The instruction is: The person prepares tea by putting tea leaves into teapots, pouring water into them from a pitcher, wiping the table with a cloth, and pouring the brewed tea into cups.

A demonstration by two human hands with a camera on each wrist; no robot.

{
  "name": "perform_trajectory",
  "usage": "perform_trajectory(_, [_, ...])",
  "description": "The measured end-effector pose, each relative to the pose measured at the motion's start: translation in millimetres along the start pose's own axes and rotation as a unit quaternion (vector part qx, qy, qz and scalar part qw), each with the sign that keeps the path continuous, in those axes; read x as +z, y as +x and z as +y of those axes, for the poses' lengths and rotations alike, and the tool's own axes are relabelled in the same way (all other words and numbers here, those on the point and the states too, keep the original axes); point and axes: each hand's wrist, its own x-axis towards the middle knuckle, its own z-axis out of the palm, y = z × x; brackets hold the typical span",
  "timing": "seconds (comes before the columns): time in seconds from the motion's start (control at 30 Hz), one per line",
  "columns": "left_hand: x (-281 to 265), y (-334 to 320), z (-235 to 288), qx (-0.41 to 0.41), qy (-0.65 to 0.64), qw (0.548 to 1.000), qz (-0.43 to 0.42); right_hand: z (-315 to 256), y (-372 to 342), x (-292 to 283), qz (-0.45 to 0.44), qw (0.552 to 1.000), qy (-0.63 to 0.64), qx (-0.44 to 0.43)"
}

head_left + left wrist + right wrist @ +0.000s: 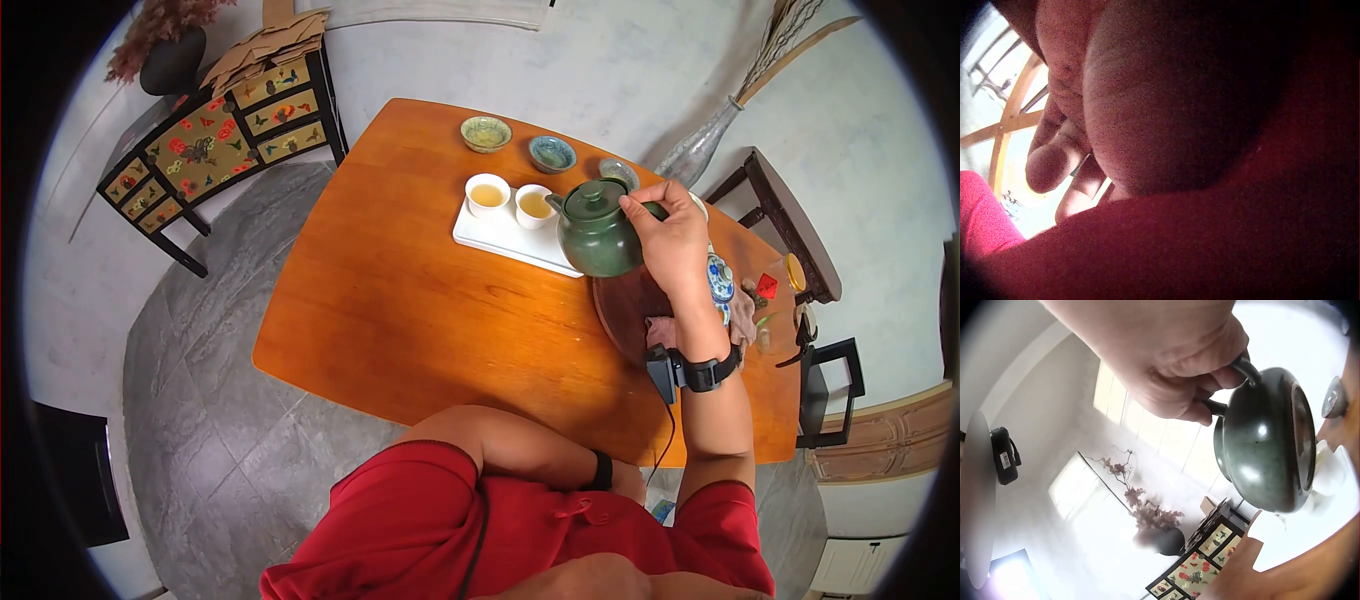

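My right hand (668, 235) grips the side handle of a dark green lidded teapot (600, 240), held above the right part of a white tray (510, 245). Its thumb lies up near the lid. The spout points left, right by a white cup (534, 207) of yellow tea; another filled white cup (487, 196) stands to its left on the tray. In the right wrist view the fingers of the right hand (1179, 356) curl round the handle of the teapot (1266, 450). My left hand (628, 482) lies low by my red clothing, its fingers (1047, 165) loosely bent, holding nothing visible.
Patterned bowls (486, 133) line the table's far edge. A round dark board (620, 310), a cloth (741, 320) and a blue-and-white lidded pot (719, 280) sit under and beside my right forearm. A grey vase (700, 145) stands beyond the table (400, 300).
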Motion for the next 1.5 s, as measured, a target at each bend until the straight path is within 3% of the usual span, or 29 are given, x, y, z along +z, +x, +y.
perform_trajectory(0.1, [-9,3,4,-0.04,0.006,0.997,-0.069,-1,1,1,0.004,1.0,0.001,-0.003])
perform_trajectory(0.33, [-12,3,5,-0.037,0.011,0.995,-0.086,-4,-3,5,0.014,0.997,0.069,0.011])
perform_trajectory(0.53, [-15,-2,4,-0.019,-0.031,0.997,-0.062,-4,-1,23,0.036,0.985,0.168,-0.005])
perform_trajectory(0.73, [-2,3,-4,0.019,-0.06,0.998,-0.016,-8,2,47,0.007,0.992,0.121,-0.042])
perform_trajectory(0.83, [-2,1,-1,0.0,-0.032,0.999,0.008,-14,2,52,-0.009,0.995,0.099,-0.026])
perform_trajectory(0.9, [3,2,-5,0.03,-0.049,0.998,0.037,-17,3,52,-0.018,0.996,0.09,-0.014])
perform_trajectory(1.0, [24,12,-10,0.034,0.058,0.997,0.034,-22,6,51,-0.035,0.997,0.072,-0.02])
perform_trajectory(1.1, [2,-1,-3,0.045,-0.037,0.997,0.054,-27,9,50,-0.043,0.998,0.047,-0.019])
perform_trajectory(1.2, [-4,-3,1,0.036,0.01,0.998,0.04,-28,11,51,-0.047,0.997,0.059,-0.022])
perform_trajectory(1.3, [25,12,-11,0.02,0.05,0.998,0.044,-28,12,50,-0.048,0.997,0.057,-0.011])
perform_trajectory(1.5, [7,5,-5,0.025,-0.034,0.999,0.031,-4,-1,43,0.037,0.984,0.173,-0.007])
